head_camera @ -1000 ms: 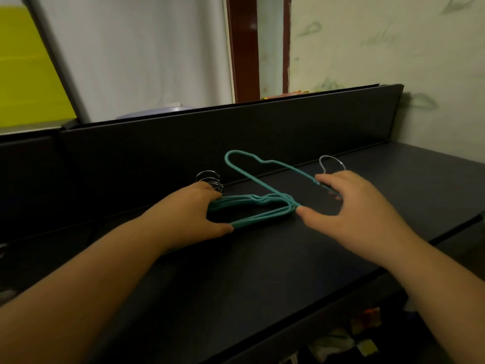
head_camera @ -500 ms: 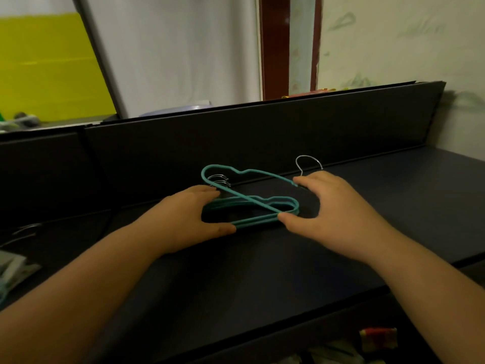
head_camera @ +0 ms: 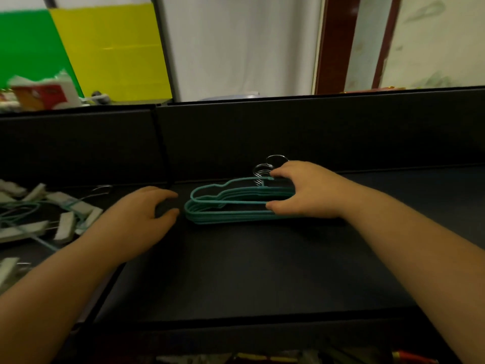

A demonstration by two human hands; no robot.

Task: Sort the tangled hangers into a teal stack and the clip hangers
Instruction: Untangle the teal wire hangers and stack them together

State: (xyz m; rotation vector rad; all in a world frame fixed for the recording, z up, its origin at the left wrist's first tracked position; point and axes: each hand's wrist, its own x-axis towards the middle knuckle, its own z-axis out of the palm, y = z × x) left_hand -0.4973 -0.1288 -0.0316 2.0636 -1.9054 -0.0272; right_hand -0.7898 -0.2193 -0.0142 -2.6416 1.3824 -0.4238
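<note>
The left hand (head_camera: 136, 219) has let go, fingers relaxed; the right hand (head_camera: 304, 191) grips the squared-up stack of teal wire hangers (head_camera: 228, 214), white clip hangers (head_camera: 52, 219) waiting at nine o'clock.

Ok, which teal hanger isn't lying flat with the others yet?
The top teal hanger, which the right hand holds: its left end sits raised and set back above the flat teal stack.

Left hand (head_camera: 136, 219) now off the teal stack (head_camera: 231, 206); top hanger (head_camera: 223, 191), raised before, flat on it under right hand (head_camera: 304, 193).
</note>
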